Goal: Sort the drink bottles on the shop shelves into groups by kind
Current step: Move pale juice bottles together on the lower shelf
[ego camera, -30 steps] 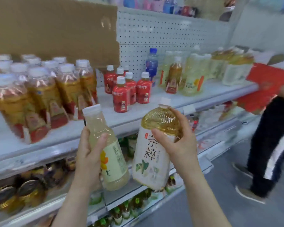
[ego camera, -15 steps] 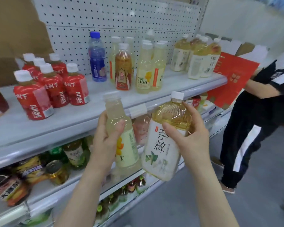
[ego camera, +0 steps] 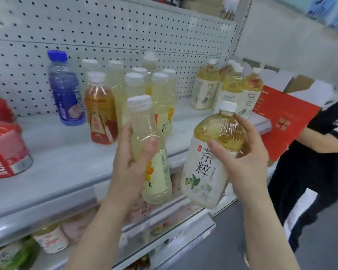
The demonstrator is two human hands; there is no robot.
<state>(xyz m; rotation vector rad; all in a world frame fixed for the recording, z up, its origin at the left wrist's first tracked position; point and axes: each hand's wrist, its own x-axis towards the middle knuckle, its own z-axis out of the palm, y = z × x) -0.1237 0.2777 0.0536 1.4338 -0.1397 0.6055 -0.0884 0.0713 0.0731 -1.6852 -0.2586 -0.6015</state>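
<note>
My left hand (ego camera: 132, 162) grips a slim pale-yellow drink bottle (ego camera: 158, 172) with a white cap and a flower label, held upright in front of the shelf (ego camera: 62, 164). My right hand (ego camera: 242, 152) grips a wider golden tea bottle (ego camera: 207, 168) with a white label, tilted right. On the shelf behind them stand several pale-yellow bottles (ego camera: 160, 90) of the same slim kind. Farther right stands a group of golden tea bottles (ego camera: 232, 88). One amber tea bottle (ego camera: 101, 110) and one blue bottle (ego camera: 65, 90) stand to the left.
Red juice bottles (ego camera: 6, 151) stand at the shelf's left edge. A person in dark clothes (ego camera: 324, 152) stands at the right holding a red carton (ego camera: 281, 121). Lower shelves (ego camera: 164, 240) hold more drinks. A pegboard (ego camera: 125, 36) backs the shelf.
The view has swung right along the shelf and closer to it. Both hands have risen with their bottles toward the pale-yellow group. The red bottles have slid to the left edge.
</note>
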